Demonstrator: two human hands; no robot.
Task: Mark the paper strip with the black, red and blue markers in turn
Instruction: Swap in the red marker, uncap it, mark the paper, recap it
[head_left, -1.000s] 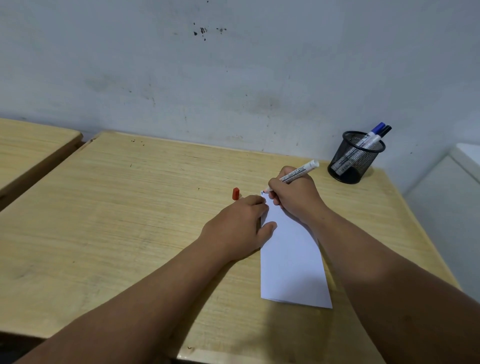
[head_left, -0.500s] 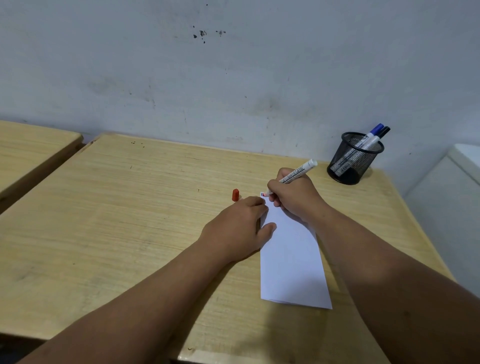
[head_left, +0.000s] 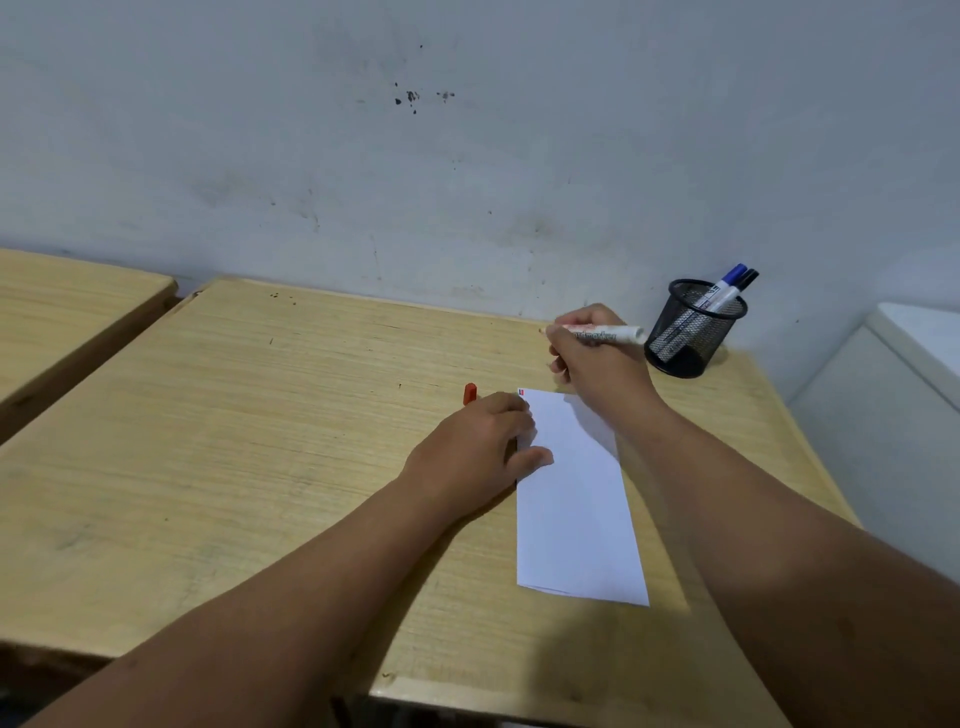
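A white paper strip (head_left: 574, 499) lies on the wooden desk (head_left: 260, 415), with small black and red marks at its far left corner. My left hand (head_left: 480, 447) presses flat on the strip's left edge. My right hand (head_left: 597, 358) is raised beyond the strip's far end, gripping an uncapped white-barrelled red marker (head_left: 602, 333) held nearly level. The red cap (head_left: 469, 393) stands on the desk just past my left hand. A blue marker (head_left: 727, 283) and a black marker (head_left: 744, 280) stand in the mesh cup (head_left: 691, 332).
The black mesh cup sits at the desk's far right corner against the grey wall. A second wooden desk (head_left: 67, 317) stands to the left across a narrow gap. A white cabinet (head_left: 893, 415) is at the right.
My right hand has lifted the red marker off the strip's far corner and moved it up and right toward the cup, turning it level. The left hand stays put.
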